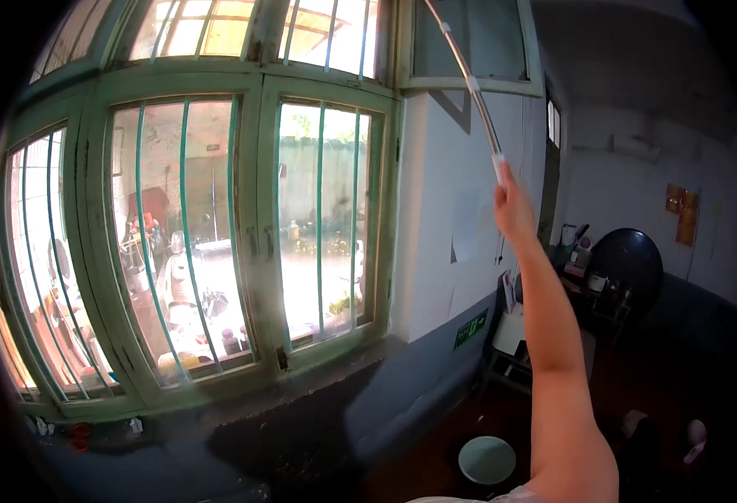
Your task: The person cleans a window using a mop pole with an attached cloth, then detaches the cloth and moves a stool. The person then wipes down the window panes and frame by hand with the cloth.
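Observation:
My right hand (512, 204), at the end of a raised, outstretched arm, is closed around the white lower end of a long metal pole (479, 101). The pole slants up and to the left, past the open upper window sash (469, 84), and its far end is out of the frame. To the left stand green-framed windows (263, 210) with upright bars. My left hand does not show.
A pale green basin (486, 460) sits on the dark floor below. Beyond my arm are a small shelf unit (511, 365), a large round dark object (628, 260) and a green exit sign (471, 329) on the wall. Small items lie along the windowsill (217, 402).

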A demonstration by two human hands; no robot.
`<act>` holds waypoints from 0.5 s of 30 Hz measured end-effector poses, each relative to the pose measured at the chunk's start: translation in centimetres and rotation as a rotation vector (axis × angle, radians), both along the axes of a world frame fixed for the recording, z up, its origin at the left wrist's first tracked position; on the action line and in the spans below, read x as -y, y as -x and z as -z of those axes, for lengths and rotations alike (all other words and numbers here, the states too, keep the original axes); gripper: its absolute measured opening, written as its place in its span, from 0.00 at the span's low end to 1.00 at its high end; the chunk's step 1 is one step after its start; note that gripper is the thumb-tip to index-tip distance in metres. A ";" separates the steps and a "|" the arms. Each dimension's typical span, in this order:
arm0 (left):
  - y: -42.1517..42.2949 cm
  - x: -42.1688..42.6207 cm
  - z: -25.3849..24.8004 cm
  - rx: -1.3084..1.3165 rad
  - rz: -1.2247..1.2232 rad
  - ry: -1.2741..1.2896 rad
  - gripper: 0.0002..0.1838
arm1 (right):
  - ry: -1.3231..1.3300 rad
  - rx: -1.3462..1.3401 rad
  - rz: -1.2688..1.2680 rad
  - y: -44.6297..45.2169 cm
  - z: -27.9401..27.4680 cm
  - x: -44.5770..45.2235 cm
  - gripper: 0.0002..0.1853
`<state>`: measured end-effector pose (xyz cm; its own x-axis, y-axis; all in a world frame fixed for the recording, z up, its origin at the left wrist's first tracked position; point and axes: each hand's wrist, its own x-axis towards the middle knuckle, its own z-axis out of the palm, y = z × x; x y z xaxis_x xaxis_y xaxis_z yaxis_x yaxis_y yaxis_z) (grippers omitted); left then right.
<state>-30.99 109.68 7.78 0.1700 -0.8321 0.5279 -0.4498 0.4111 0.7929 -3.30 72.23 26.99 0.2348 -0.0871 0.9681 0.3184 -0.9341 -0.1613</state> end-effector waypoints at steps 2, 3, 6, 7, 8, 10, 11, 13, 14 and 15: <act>0.0 0.3 -0.4 0.031 0.037 -0.004 0.17 | 0.016 -0.047 0.003 3.0 5.8 0.5 0.29; 0.0 0.5 -0.4 0.041 0.055 -0.001 0.17 | 0.030 -0.074 0.022 5.0 8.5 0.3 0.29; -1.2 1.1 0.0 0.063 0.076 0.021 0.17 | 0.066 -0.153 0.105 9.2 16.0 0.7 0.29; -1.9 1.3 0.5 0.075 0.073 0.027 0.17 | 0.070 -0.195 0.119 10.7 17.9 0.4 0.29; -2.7 1.7 1.2 0.086 0.057 0.043 0.17 | 0.045 -0.244 0.166 12.2 19.9 0.1 0.29; -4.1 2.4 2.6 0.126 0.065 0.109 0.14 | 0.004 -0.342 0.259 15.0 22.6 -0.3 0.29; -3.9 2.4 3.4 0.095 0.005 0.080 0.11 | 0.010 -0.345 0.267 16.3 22.9 -0.1 0.29; -2.7 2.3 4.8 0.033 -0.116 0.026 0.07 | 0.041 -0.312 0.279 18.8 23.1 1.2 0.28; -1.9 2.1 5.5 0.010 -0.163 -0.028 0.07 | 0.017 -0.328 0.270 20.4 22.2 1.6 0.28; -1.0 1.9 6.1 -0.011 -0.211 -0.081 0.07 | 0.035 -0.344 0.266 21.9 21.4 2.3 0.28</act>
<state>-29.94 107.80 1.63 0.3500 -0.8173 0.4578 -0.5100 0.2436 0.8249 -25.23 69.92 5.64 0.5180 -0.1573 0.8408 -0.0013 -0.9831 -0.1831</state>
